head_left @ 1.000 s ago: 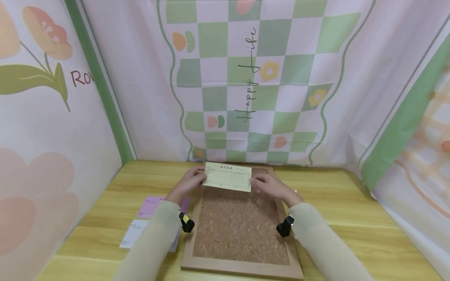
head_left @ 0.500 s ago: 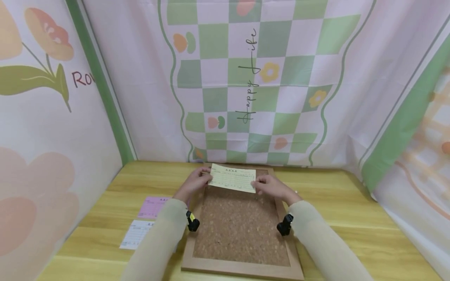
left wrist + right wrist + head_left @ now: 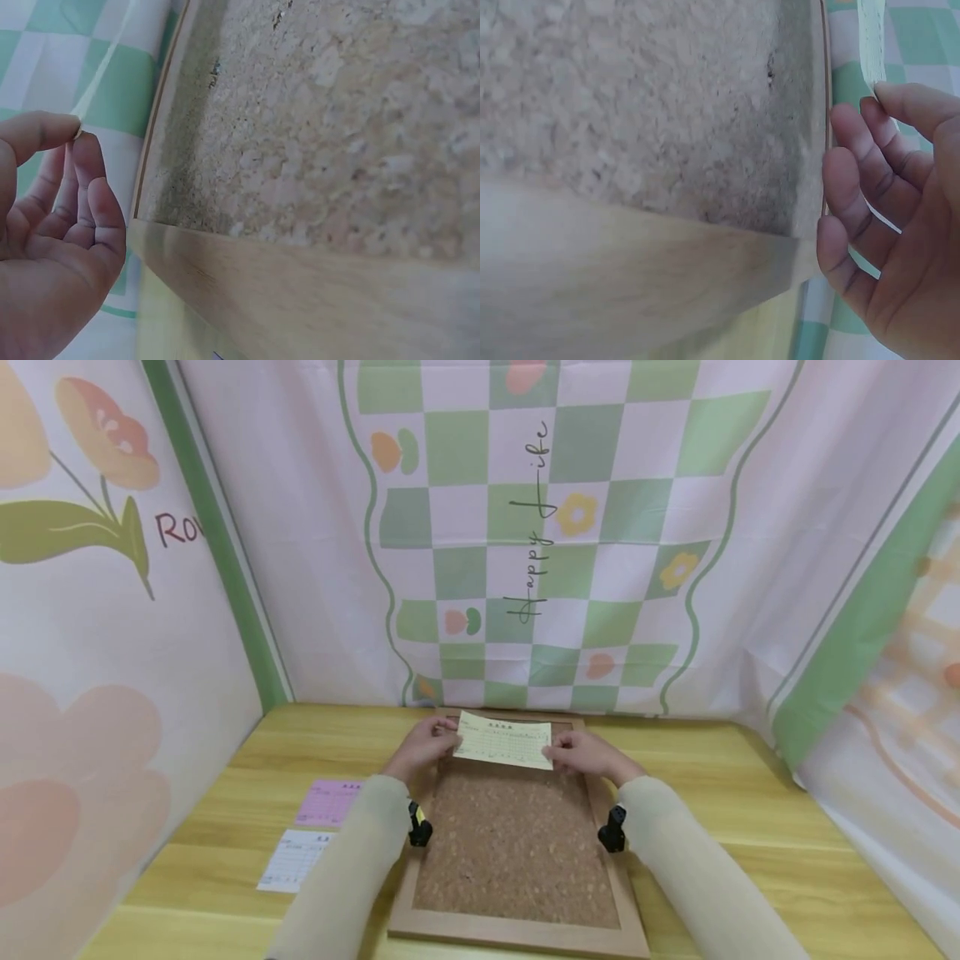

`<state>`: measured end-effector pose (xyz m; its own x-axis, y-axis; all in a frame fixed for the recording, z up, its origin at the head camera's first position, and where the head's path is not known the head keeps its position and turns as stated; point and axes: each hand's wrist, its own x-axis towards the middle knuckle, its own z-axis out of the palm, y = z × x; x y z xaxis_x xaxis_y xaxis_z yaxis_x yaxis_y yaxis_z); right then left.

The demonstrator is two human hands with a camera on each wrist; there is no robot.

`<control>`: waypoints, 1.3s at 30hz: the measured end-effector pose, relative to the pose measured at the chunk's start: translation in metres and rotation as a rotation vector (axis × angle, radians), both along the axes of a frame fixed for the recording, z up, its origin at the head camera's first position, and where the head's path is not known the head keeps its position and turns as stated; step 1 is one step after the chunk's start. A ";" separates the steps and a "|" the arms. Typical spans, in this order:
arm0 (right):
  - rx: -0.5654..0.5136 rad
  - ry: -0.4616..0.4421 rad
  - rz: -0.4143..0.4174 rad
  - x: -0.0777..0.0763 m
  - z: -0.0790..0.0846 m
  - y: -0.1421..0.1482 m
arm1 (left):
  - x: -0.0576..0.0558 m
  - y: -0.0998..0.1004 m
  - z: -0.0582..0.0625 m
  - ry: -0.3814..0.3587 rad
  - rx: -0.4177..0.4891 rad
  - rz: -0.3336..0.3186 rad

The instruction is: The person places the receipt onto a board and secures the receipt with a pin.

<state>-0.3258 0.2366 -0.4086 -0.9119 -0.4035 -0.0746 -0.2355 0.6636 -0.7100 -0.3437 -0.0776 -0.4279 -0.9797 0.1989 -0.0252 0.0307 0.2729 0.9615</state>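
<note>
Pinching opposite ends of the yellow slip (image 3: 504, 742), the left hand (image 3: 423, 748) and right hand (image 3: 591, 754) are holding it above the corkboard's (image 3: 517, 843) far end; it is risking creases from uneven tension, or a skewed drop from one loosened pinch.

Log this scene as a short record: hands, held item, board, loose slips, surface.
left hand: pinches yellow slip's left edge
right hand: pinches yellow slip's right edge
held item: yellow slip, printed, raised above the board's far end
board: cork board, wooden frame, lying flat
loose slips: pink slip and nearer white slip, left of board, both partly behind left sleeve
surface: wood-grain table
</note>
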 end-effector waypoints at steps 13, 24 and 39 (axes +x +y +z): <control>0.023 -0.040 -0.056 -0.002 -0.014 0.009 | 0.003 0.011 -0.004 -0.020 -0.086 -0.011; 0.092 -0.018 -0.061 -0.003 -0.021 0.005 | -0.001 0.014 -0.016 -0.005 -0.143 0.045; 0.161 -0.030 -0.118 -0.007 -0.024 -0.001 | -0.005 0.019 -0.024 0.082 -0.270 0.125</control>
<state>-0.3324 0.2360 -0.4325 -0.9486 -0.2746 -0.1573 -0.1297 0.7907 -0.5984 -0.3488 -0.0583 -0.4524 -0.9971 0.0732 0.0192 0.0549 0.5251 0.8492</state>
